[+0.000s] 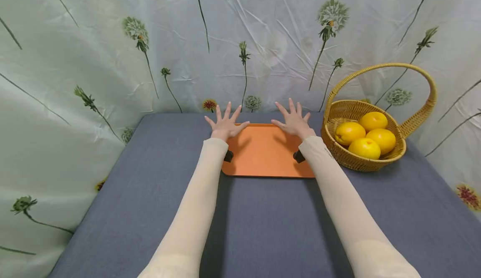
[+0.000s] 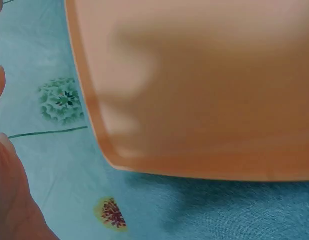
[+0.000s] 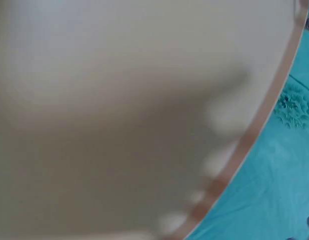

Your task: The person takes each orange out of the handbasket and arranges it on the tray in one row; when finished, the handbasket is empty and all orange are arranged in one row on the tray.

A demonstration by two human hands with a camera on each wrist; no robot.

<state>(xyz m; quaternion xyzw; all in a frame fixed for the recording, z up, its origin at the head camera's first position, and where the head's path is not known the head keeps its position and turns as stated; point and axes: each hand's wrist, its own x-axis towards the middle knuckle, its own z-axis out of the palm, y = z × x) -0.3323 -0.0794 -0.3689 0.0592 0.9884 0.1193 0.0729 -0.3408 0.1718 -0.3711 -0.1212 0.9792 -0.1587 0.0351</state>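
An orange tray (image 1: pixel 268 157) lies flat near the far edge of the table. Over its left end is my left hand (image 1: pixel 224 125), palm down with straight, spread fingers and nothing held. My right hand (image 1: pixel 294 121) hovers above the tray's right end in the same way, fingers spread wide. Both cast shadows on the tray. In the left wrist view, the tray's rounded corner (image 2: pixel 114 157) and part of my left hand (image 2: pixel 14 195) show. The right wrist view is filled mostly by the shaded tray surface (image 3: pixel 119 90).
At the right stands a wicker basket (image 1: pixel 345 161) with a tall arched handle, holding several yellow-orange fruits (image 1: pixel 364 147). A grey-blue cloth (image 1: pixel 263 223) covers the table. Behind and to the left hangs a pale curtain (image 1: pixel 101 48) printed with dandelions.
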